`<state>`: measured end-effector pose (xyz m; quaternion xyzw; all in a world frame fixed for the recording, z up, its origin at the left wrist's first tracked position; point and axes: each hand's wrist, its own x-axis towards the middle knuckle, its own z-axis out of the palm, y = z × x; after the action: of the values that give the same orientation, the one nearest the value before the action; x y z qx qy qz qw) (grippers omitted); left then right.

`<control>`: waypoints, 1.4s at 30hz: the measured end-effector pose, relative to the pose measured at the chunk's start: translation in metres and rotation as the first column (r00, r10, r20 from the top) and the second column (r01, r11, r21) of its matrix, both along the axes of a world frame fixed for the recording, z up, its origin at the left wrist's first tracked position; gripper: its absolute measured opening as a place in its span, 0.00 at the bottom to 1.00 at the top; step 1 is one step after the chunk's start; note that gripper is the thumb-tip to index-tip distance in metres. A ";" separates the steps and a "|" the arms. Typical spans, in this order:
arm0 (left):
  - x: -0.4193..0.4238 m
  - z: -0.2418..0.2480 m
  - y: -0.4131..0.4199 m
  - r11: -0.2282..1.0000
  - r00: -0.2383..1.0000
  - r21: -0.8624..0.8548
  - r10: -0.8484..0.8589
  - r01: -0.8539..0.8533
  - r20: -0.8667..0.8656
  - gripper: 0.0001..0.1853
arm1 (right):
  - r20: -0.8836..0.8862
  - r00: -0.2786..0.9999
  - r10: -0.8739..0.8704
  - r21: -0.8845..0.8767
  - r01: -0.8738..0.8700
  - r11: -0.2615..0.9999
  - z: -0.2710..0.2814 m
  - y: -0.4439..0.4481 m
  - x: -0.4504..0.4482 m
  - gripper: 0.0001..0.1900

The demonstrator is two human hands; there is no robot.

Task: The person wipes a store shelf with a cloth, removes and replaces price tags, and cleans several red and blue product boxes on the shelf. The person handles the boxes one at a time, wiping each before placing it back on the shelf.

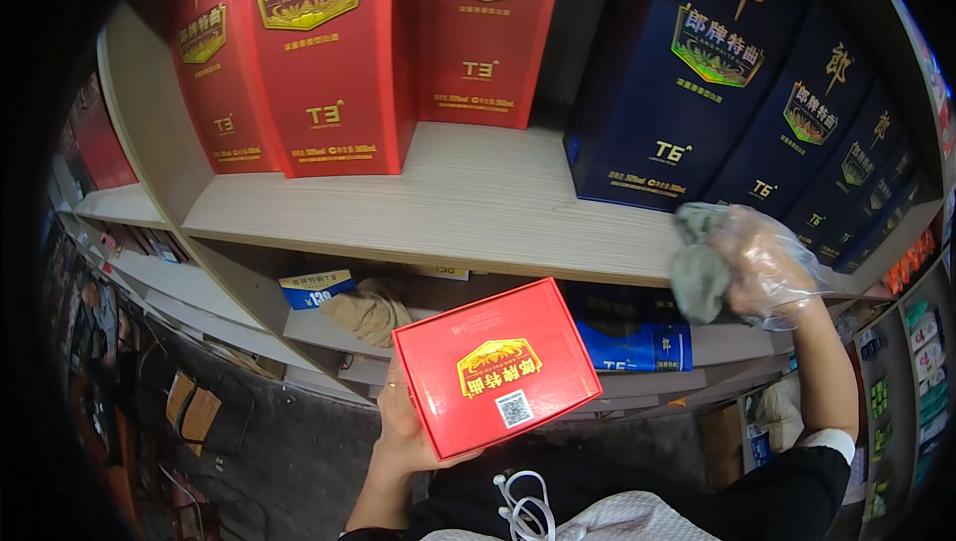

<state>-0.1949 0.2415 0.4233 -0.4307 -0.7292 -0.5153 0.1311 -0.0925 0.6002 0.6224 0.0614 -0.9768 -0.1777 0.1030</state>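
A red liquor box (493,362) is gripped in my left hand (407,418), its end face with a gold emblem and a printed code turned up towards me. My right hand (773,265), in a clear plastic glove, holds a grey-green cloth (700,265). The cloth is at the front edge of the pale wooden shelf (478,197), close below the dark blue liquor boxes (657,115). On the same shelf, to the left, stand upright red liquor boxes (328,78).
On the lower shelf are a tan cloth (370,311), a small blue and white box (317,289) and a blue box (631,328). A shelf divider (149,115) rises at the left. Racks of packaged goods (926,369) stand at the right, and a chair (196,410) is at lower left.
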 end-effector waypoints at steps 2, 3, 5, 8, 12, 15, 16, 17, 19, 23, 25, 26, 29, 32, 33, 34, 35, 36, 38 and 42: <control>0.002 0.002 -0.001 1.000 0.999 0.007 0.007 -0.007 0.039 0.41 | -0.002 0.976 0.216 -0.031 -0.216 0.976 -0.004 -0.026 -0.027 0.28; 0.001 0.000 -0.003 1.000 1.000 -0.021 0.011 -0.011 0.012 0.43 | 0.087 0.970 0.228 -0.084 -0.221 0.972 0.002 -0.052 -0.044 0.23; -0.002 -0.003 -0.006 0.999 0.999 -0.049 0.020 -0.022 -0.051 0.46 | -0.005 0.869 0.495 -0.092 -0.493 0.865 0.005 -0.087 -0.068 0.14; -0.003 0.003 -0.005 0.999 0.997 -0.043 0.012 -0.015 -0.070 0.51 | 0.356 0.915 0.189 0.035 -0.215 0.976 0.023 -0.140 -0.103 0.15; -0.004 -0.005 -0.009 0.998 0.997 -0.056 0.030 -0.034 -0.064 0.58 | 0.366 0.923 0.116 0.225 -0.209 0.952 0.038 -0.167 -0.147 0.10; -0.004 -0.010 -0.008 1.000 0.999 -0.010 0.006 -0.006 -0.042 0.64 | 0.294 0.920 0.261 0.351 -0.357 0.866 0.035 -0.145 -0.182 0.09; -0.005 -0.011 -0.007 1.000 0.998 -0.009 0.003 -0.003 -0.055 0.64 | 0.219 0.947 0.237 0.419 -0.310 0.853 0.028 -0.140 -0.189 0.09; -0.006 -0.012 -0.008 1.000 0.998 -0.008 0.008 -0.009 -0.065 0.64 | 0.142 0.964 0.226 0.484 -0.266 0.834 0.021 -0.135 -0.199 0.09; -0.006 -0.013 -0.008 1.000 0.996 -0.004 0.015 -0.015 -0.086 0.64 | -0.134 0.949 0.287 0.521 -0.178 0.835 0.017 -0.119 -0.219 0.09; -0.005 -0.010 -0.009 0.995 0.992 -0.083 0.036 -0.046 -0.120 0.58 | -0.091 0.973 0.213 0.419 -0.156 0.894 0.016 -0.128 -0.219 0.11; -0.004 -0.015 -0.015 0.994 0.995 -0.104 0.011 -0.021 -0.099 0.55 | 0.194 0.967 0.163 0.239 -0.208 0.948 0.023 -0.135 -0.217 0.11; -0.002 -0.019 -0.016 0.996 0.997 -0.090 0.022 -0.029 -0.075 0.55 | 0.292 0.940 0.176 0.224 -0.246 0.943 0.030 -0.125 -0.225 0.11; 0.002 -0.026 -0.013 0.998 0.999 -0.041 0.036 -0.037 -0.024 0.55 | 0.498 0.866 0.045 0.415 -0.283 0.865 0.033 -0.117 -0.249 0.12; 0.003 -0.021 -0.010 0.999 1.000 0.027 0.020 -0.020 0.013 0.58 | 0.335 0.941 0.042 0.107 -0.082 0.991 0.027 -0.123 -0.240 0.14; 0.003 -0.019 -0.011 1.000 1.000 0.016 0.019 -0.019 -0.004 0.58 | 0.295 0.955 0.038 -0.067 -0.019 0.998 0.030 -0.126 -0.230 0.15; 0.003 -0.017 -0.010 1.000 1.000 0.004 0.018 -0.018 -0.022 0.59 | 0.320 0.947 0.036 -0.052 -0.020 0.998 0.029 -0.127 -0.225 0.15; 0.001 -0.013 -0.007 0.999 1.000 0.032 0.016 -0.016 -0.005 0.54 | 0.338 0.941 0.028 -0.034 -0.018 0.999 0.033 -0.126 -0.223 0.16; -0.001 -0.010 -0.004 1.000 0.999 0.019 0.017 -0.017 -0.028 0.51 | 0.354 0.935 0.018 -0.016 -0.013 1.000 0.035 -0.124 -0.220 0.16; -0.004 -0.005 -0.001 1.000 0.997 -0.008 0.022 -0.023 -0.080 0.46 | 0.335 0.935 0.118 -0.116 -0.083 0.990 0.035 -0.126 -0.206 0.16; -0.003 -0.016 -0.007 0.999 0.999 0.008 0.042 -0.042 -0.022 0.38 | 0.255 0.930 0.266 -0.189 -0.222 0.956 0.026 -0.130 -0.168 0.22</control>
<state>-0.1982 0.2345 0.4076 -0.4206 -0.7347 -0.5102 0.1517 -0.2605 0.4703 0.6487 0.1987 -0.9771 -0.0755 -0.0090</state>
